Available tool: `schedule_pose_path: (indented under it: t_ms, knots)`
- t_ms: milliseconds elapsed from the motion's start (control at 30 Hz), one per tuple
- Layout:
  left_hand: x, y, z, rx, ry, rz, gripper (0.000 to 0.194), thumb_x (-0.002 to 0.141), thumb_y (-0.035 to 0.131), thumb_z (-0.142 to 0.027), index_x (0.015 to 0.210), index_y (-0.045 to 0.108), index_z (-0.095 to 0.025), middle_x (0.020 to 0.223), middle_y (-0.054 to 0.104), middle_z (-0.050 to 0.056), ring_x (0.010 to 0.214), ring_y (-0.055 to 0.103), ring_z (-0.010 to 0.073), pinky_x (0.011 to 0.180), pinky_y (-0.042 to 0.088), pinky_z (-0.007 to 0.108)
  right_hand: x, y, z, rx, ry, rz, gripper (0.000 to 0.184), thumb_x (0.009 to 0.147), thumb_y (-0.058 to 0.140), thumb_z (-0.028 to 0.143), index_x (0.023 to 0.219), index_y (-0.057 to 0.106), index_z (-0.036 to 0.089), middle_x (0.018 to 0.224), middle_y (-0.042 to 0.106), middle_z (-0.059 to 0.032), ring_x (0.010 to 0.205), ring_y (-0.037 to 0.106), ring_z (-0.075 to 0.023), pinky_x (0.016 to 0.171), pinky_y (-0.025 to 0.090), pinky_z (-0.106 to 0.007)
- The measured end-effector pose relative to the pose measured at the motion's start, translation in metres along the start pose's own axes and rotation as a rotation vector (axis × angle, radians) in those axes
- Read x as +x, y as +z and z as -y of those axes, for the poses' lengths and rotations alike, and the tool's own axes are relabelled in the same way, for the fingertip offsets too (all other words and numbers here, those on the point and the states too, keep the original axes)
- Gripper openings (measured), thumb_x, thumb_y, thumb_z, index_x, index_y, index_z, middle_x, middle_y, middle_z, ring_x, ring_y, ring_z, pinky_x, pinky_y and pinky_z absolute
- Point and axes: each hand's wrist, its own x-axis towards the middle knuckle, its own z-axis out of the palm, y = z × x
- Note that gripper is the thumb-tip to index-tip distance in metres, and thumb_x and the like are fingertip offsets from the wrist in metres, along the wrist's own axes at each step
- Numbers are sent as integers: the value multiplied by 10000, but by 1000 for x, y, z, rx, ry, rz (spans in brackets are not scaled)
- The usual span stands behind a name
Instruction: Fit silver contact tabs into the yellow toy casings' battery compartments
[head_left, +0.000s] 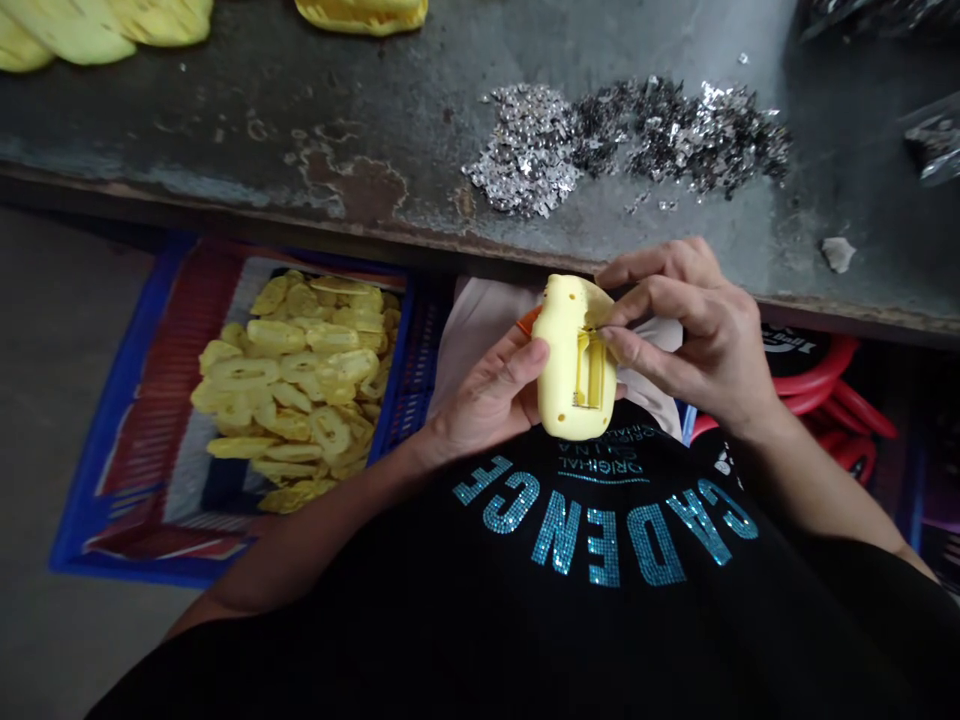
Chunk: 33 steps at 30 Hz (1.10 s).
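A yellow moulded piece (559,370) is held up in both hands, just above the person's black shirt (390,600) and below the edge of the worn metal tabletop (187,130). It seems to be kept close to the body so that it can be seen well and held steady. The left hand (487,395) is curled around the lower side of the piece, and its thumb (525,360) is pressed on the front. The right hand (694,335) is nearly closed, and its fingertips (609,338) are pinched on the top edge of the piece. A thin flap may be gripped there, but that is hard to tell. A blue plastic crate (79,545) is set below the tabletop, within easy reach, and many yellow pieces (289,385) are heaped in it. A heap of shiny silver bits (622,145) is spread on the tabletop.
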Motion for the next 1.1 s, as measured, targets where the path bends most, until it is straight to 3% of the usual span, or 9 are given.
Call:
schedule_pose_path:
  t_ms: [233,467,700,867,933,1033,1100]
  knots:
    - [2,0,2,2,-6,59,807,963,950,-728,1585,696,-281,1605,811,122,1630,686,510,1226,693,654,1,2,0,185,30,-84,135,1094,852,295,975,789,286,1254,908,-36,1178,840,-298,1092,665,-596]
    - [5,-1,3,24,6,101,842,985,924,-744,1641,661,-287,1624,802,156,1631,692,494,1216,714,643,2,11,-2,227,43,-100,104,1087,860,273,996,809,273,1245,901,-33,1191,838,-274,1112,651,-566]
    - [5,1,5,-54,-15,68,951,948,972,-733,1710,616,-289,1638,789,158,1584,728,485,1234,696,666,2,11,4,0,-16,-86,125,1114,822,283,1001,769,292,1221,908,-66,1089,826,-340,987,621,-614]
    - [6,-3,7,-60,11,-9,909,945,996,-684,1675,646,-271,1575,812,144,1588,723,468,1276,670,654,-1,12,10,-166,-11,-59,130,1160,793,344,1040,809,296,1244,926,-57,1044,836,-332,946,586,-589]
    - [7,-5,7,-46,13,3,925,943,991,-704,1669,637,-254,1569,808,154,1551,746,464,1208,716,619,-3,10,13,-221,7,-25,134,1186,767,366,1094,849,313,1281,927,-51,1054,839,-325,971,577,-587]
    - [7,-8,3,-31,-34,100,983,977,915,-781,1724,576,-239,1588,788,206,1436,809,490,908,796,529,-7,5,13,-243,-65,-54,102,1186,776,336,1229,869,336,1308,933,-28,1040,841,-299,952,536,-557]
    - [7,-9,1,-39,-75,160,1015,997,859,-821,1768,536,-245,1602,776,235,1357,843,517,723,771,468,-9,2,10,-249,-130,-98,153,1172,800,293,1311,850,331,1314,935,-24,1041,843,-283,913,496,-532]
